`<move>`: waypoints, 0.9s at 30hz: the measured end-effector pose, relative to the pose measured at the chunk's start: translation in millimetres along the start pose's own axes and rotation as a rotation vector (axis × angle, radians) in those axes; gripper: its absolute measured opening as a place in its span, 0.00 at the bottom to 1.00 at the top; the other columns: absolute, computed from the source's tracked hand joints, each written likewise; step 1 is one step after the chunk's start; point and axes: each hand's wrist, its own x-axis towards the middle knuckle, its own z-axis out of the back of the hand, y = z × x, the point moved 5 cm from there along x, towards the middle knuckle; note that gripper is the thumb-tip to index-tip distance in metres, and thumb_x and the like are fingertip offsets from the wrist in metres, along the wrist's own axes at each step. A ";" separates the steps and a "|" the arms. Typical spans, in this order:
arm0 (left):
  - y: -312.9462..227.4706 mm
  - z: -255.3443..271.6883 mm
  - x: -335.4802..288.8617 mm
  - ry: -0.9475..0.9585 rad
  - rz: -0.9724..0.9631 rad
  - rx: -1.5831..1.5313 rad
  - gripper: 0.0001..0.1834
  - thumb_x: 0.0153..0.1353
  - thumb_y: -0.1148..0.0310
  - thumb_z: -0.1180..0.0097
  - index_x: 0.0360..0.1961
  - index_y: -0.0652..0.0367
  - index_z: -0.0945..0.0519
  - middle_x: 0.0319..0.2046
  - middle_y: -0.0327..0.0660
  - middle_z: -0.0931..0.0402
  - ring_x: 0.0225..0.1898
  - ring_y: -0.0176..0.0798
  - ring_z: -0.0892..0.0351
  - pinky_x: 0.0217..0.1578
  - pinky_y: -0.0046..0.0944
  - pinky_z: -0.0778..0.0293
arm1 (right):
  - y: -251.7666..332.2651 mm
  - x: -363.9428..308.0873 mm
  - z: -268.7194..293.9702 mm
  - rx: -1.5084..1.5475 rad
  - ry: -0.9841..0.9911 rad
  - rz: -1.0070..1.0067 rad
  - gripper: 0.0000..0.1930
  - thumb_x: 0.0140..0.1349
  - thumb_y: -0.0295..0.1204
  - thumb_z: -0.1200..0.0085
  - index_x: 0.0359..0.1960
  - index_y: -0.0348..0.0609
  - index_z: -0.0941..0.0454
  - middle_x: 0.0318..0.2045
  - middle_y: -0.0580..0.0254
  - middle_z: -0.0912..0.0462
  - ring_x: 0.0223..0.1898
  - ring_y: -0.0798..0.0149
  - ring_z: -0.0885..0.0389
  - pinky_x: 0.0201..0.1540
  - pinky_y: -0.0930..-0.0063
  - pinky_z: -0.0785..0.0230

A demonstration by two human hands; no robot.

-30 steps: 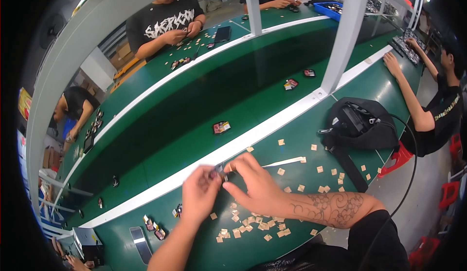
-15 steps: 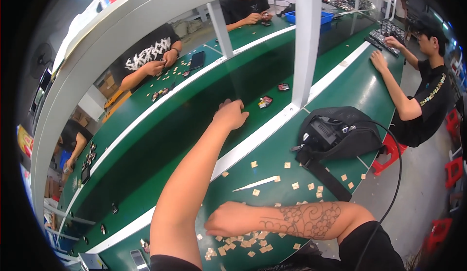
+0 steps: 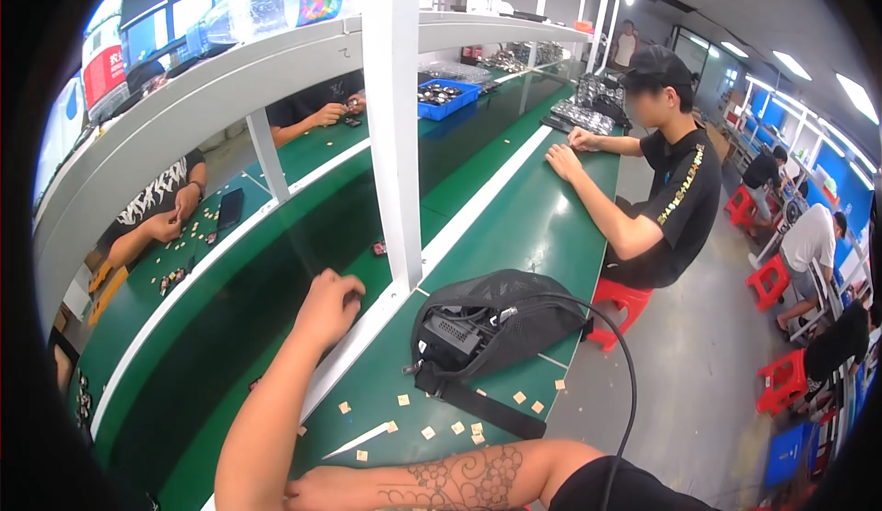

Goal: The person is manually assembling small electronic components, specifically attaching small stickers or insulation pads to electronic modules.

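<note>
My left hand point(image 3: 328, 307) reaches over the dark green belt beside the white post. Its fingers are curled and closed; whatever they hold, if anything, is hidden. A small red and black part point(image 3: 378, 248) lies on the belt just beyond it. My right hand point(image 3: 315, 490) is low on the near bench, its fingers hidden behind my left forearm. Close to my right forearm lie a slim white pointed tool point(image 3: 356, 441) and several small beige squares point(image 3: 428, 433).
A black bag point(image 3: 501, 318) with a device and cable sits on the bench to the right. The white post point(image 3: 390, 134) rises beside the belt. A co-worker point(image 3: 675, 180) sits further along; others work across the belt. A blue bin point(image 3: 448, 107) stands at the far side.
The view has swung right. My left hand has moved forward along the belt, and a small part seen lying there before is now out of sight. My right hand is now partly covered.
</note>
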 end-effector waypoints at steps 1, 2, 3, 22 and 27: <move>0.4 10.4 -23.6 0.018 -0.049 -0.101 0.11 0.63 0.75 0.36 0.47 0.55 0.11 0.41 0.48 0.24 0.48 0.52 0.22 0.52 0.47 0.22 | -2.2 0.5 -1.7 0.000 0.005 0.012 0.10 0.71 0.33 0.46 0.48 0.46 0.17 0.40 0.49 0.16 0.34 0.42 0.13 0.32 0.50 0.22; -5.6 26.4 -54.9 0.063 -0.016 -0.211 0.14 0.59 0.78 0.34 0.47 0.57 0.11 0.39 0.46 0.24 0.47 0.49 0.21 0.50 0.45 0.22 | -3.4 1.2 -4.2 0.017 0.019 0.044 0.08 0.73 0.37 0.46 0.42 0.47 0.21 0.37 0.49 0.19 0.33 0.40 0.15 0.32 0.48 0.24; -6.7 41.8 -89.0 0.084 0.005 -0.232 0.15 0.57 0.79 0.33 0.46 0.57 0.11 0.40 0.45 0.24 0.45 0.47 0.20 0.49 0.44 0.22 | -0.7 2.8 -7.2 0.034 0.033 0.078 0.12 0.74 0.40 0.45 0.36 0.48 0.24 0.34 0.49 0.22 0.32 0.39 0.17 0.31 0.45 0.25; -46.7 80.1 -397.4 -0.160 0.473 0.044 0.47 0.51 0.59 0.18 0.71 0.59 0.25 0.62 0.53 0.28 0.64 0.58 0.27 0.65 0.51 0.25 | 26.4 13.1 15.1 -0.043 0.041 -0.018 0.07 0.74 0.29 0.41 0.50 0.48 0.19 0.43 0.56 0.25 0.36 0.47 0.15 0.38 0.51 0.20; -68.5 111.2 -407.9 -0.399 0.397 0.093 0.39 0.49 0.66 0.17 0.62 0.63 0.20 0.59 0.51 0.27 0.63 0.56 0.26 0.63 0.51 0.25 | 18.3 13.1 11.7 -0.031 0.053 -0.088 0.08 0.73 0.26 0.42 0.52 0.46 0.18 0.42 0.56 0.25 0.36 0.47 0.16 0.37 0.53 0.22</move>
